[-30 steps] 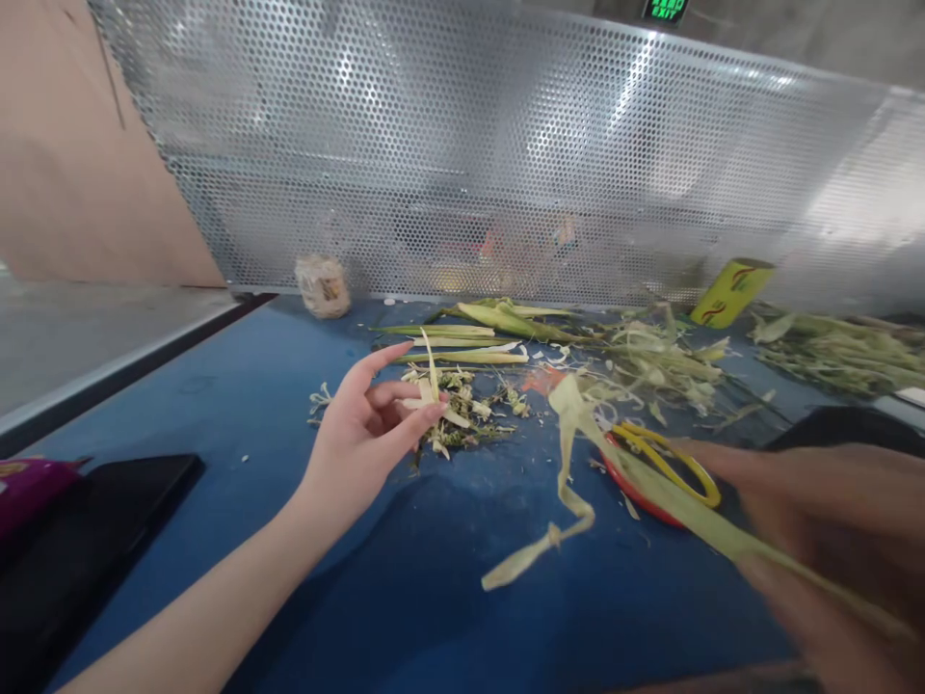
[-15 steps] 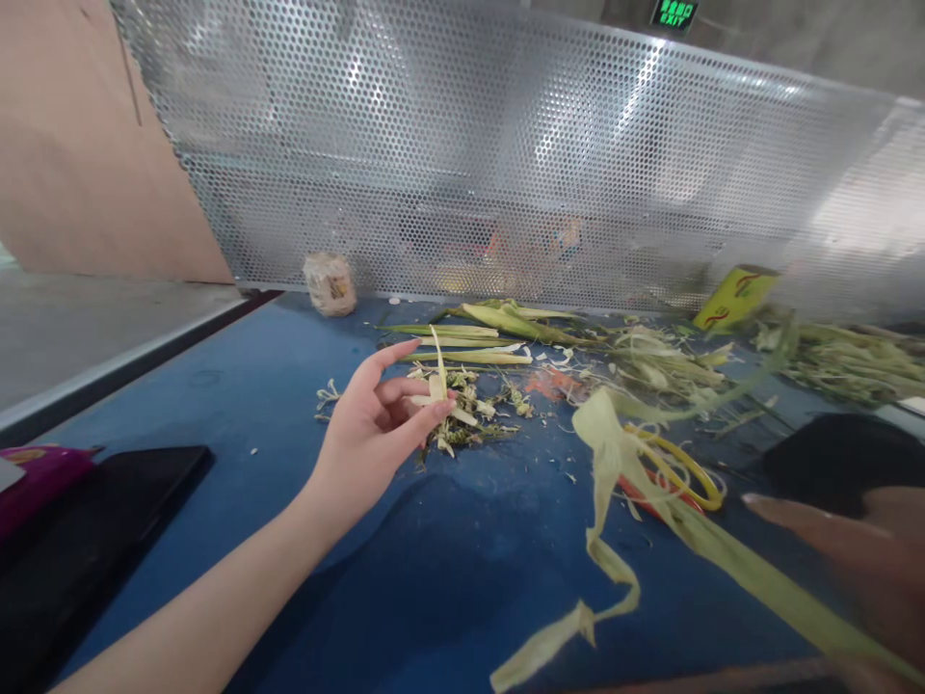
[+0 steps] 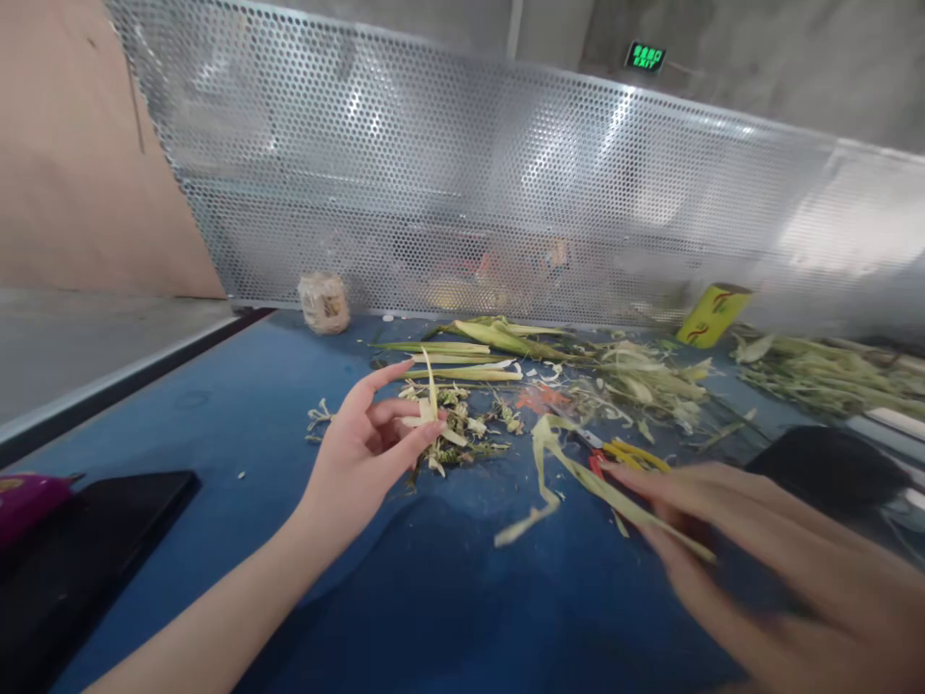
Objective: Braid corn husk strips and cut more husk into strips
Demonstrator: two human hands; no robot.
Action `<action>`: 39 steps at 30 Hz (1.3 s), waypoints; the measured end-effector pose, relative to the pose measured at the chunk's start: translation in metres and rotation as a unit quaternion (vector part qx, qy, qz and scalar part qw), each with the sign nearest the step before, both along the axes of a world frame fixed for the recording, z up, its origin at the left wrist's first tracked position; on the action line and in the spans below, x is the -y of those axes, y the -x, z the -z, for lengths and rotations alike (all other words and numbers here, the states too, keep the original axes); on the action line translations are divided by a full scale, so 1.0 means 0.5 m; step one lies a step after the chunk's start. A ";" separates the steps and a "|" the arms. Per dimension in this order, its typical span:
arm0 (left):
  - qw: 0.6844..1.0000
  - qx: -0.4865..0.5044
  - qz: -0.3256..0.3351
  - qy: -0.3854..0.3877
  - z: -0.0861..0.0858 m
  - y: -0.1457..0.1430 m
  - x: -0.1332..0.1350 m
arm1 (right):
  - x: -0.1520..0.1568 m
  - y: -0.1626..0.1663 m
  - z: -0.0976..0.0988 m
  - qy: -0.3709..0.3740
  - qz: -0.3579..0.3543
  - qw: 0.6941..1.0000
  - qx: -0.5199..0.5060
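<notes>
My left hand [image 3: 372,434] is closed in a pinch on a small piece of folded pale leaf strips [image 3: 432,410], one thin point of it sticking up. Beneath it lies a pile of dried flower and leaf scraps [image 3: 477,424]. My right hand [image 3: 752,549], blurred by motion, is low at the right with a long pale green leaf strip [image 3: 603,489] running between its fingers. The strip's crumpled end trails to the left. Right at those fingertips are scissors [image 3: 636,453] with yellow and red handles, partly covered by the hand.
Long green leaves [image 3: 498,337] and shredded leaves [image 3: 643,381] lie along the back, before a perforated metal panel [image 3: 434,145]. A twine roll [image 3: 324,304] and a yellow-green can [image 3: 714,315] stand there. A black tablet-like slab [image 3: 108,530] is at left, a dark object [image 3: 824,472] at right.
My right hand has come in from the right edge and reached forward to the scissors. The long leaf strip has dropped lower and away from the camera. My left hand keeps its pinch.
</notes>
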State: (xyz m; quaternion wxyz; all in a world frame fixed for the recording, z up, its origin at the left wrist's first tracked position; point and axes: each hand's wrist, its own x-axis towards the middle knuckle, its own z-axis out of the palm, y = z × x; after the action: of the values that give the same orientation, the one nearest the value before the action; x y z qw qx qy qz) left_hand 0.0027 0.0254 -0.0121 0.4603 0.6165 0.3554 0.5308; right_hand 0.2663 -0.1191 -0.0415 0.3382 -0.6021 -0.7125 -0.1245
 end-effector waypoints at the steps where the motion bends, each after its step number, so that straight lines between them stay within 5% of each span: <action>1: 1.000 -0.007 -0.003 0.001 -0.001 0.000 0.000 | -0.036 0.028 -0.048 -0.004 0.012 1.000 0.002; 4: 1.000 -0.025 -0.016 0.000 -0.006 0.000 0.001 | -0.104 0.054 -0.110 0.014 0.025 1.000 0.002; 11: 0.999 -0.045 -0.011 0.004 -0.009 0.003 -0.002 | -0.131 -0.004 -0.070 0.131 0.060 0.988 -0.054; 17: 0.998 -0.055 -0.013 0.004 -0.007 0.007 -0.003 | -0.147 -0.013 -0.078 0.177 0.103 0.976 -0.073; 26: 0.999 -0.023 -0.016 0.019 -0.013 0.000 0.007 | -0.190 -0.041 -0.067 0.316 0.163 0.934 0.028; 33: 0.999 0.001 -0.020 0.036 -0.014 -0.006 0.012 | -0.234 -0.051 -0.088 0.296 0.070 0.952 -0.030; 39: 0.998 -0.023 -0.023 0.060 -0.010 0.003 0.002 | -0.355 -0.073 -0.142 0.264 0.020 0.958 -0.111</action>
State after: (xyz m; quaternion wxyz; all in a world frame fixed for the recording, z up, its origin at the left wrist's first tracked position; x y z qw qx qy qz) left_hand 0.0011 0.0244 -0.0071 0.4757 0.5914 0.4113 0.5048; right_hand 0.3028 0.0582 0.0298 0.2419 -0.6940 -0.6657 0.1293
